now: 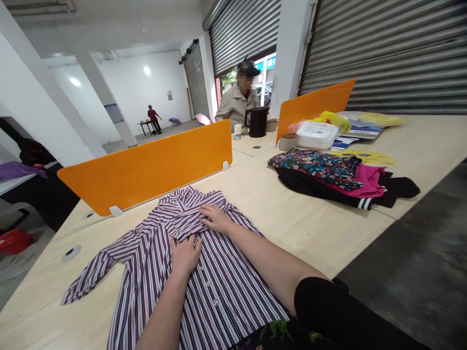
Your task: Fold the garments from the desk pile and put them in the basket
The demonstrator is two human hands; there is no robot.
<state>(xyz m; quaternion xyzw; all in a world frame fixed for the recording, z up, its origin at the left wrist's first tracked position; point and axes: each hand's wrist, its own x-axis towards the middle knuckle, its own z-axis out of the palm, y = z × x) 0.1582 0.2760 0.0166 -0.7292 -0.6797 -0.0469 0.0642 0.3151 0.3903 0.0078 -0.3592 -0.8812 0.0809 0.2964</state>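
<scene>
A striped button-up shirt (156, 272) lies front up on the pale wooden table, its collar pointing away from me. One sleeve (98, 262) stretches out to the left; the other sleeve (186, 221) is folded across the chest. My left hand (185, 255) rests on the shirt front by the buttons, fingers apart, the tips at the lower edge of the folded sleeve. Higher and to the right, my right hand (216, 218) lies flat on that sleeve with its fingers stretched out.
Orange dividers (153, 163) stand across the table. At right lie folded clothes (317, 170), a white plastic pack (317, 133) and yellow bags. Beyond the dividers, a person in a cap (239, 99) sits near a black pitcher (258, 121). Another person (153, 119) stands far back.
</scene>
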